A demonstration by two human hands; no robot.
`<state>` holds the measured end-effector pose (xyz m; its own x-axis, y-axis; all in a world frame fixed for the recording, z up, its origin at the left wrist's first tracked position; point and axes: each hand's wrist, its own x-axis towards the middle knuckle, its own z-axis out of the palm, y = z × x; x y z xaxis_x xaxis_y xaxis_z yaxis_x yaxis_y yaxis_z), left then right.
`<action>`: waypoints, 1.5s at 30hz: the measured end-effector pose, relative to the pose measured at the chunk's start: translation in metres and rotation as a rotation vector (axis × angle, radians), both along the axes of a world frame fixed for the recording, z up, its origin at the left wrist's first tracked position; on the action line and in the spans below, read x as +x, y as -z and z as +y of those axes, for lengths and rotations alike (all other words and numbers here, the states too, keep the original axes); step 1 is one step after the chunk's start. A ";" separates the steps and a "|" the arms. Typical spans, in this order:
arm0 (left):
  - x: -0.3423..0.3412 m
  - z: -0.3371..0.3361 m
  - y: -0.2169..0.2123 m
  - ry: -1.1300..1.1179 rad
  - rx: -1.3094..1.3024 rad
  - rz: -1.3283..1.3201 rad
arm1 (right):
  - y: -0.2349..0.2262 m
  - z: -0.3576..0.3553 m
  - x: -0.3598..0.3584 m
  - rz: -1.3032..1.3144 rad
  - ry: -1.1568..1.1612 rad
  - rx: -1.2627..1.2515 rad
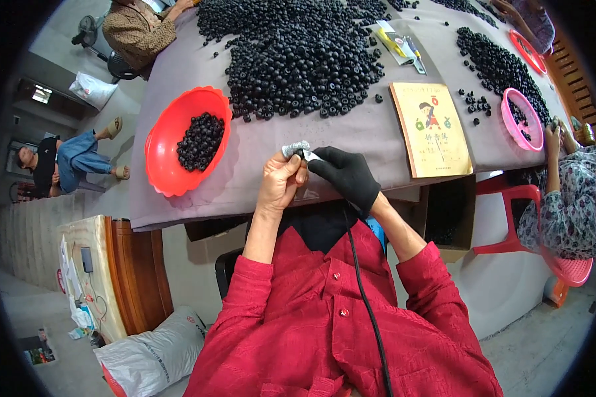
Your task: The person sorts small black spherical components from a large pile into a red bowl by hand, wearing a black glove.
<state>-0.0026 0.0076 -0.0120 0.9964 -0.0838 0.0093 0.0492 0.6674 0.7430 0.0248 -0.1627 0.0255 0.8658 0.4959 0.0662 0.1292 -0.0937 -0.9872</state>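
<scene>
**Hands working at the near tabletop edge**

The bare left hand [279, 182] is pinching a small grey crumpled piece [295, 148] between closed fingers. The black-gloved right hand [346, 176] is gripping a slim corded tool [309, 156], its tip touching that piece. Both are hovering over the near edge of the grey cloth-covered tabletop [258, 149]. A red plastic bowl of black beads [187, 140] is sitting left, a yellow booklet [431, 129] right, leaving bare cloth between.
</scene>
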 end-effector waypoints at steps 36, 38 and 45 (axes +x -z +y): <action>0.103 -0.037 -0.021 -0.370 1.650 -0.359 | 0.000 -0.006 0.007 0.306 0.244 0.204; 0.101 -0.032 -0.016 -0.355 1.654 -0.401 | 0.003 -0.006 0.007 0.279 0.244 0.215; 0.054 -0.015 -0.023 -0.066 0.715 0.021 | 0.013 -0.008 0.011 0.213 0.276 0.202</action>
<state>0.0518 -0.0072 0.0110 0.9990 -0.0016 -0.0449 0.0449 0.0197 0.9988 0.0360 -0.1707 0.0128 0.9697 0.2377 -0.0566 -0.0830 0.1022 -0.9913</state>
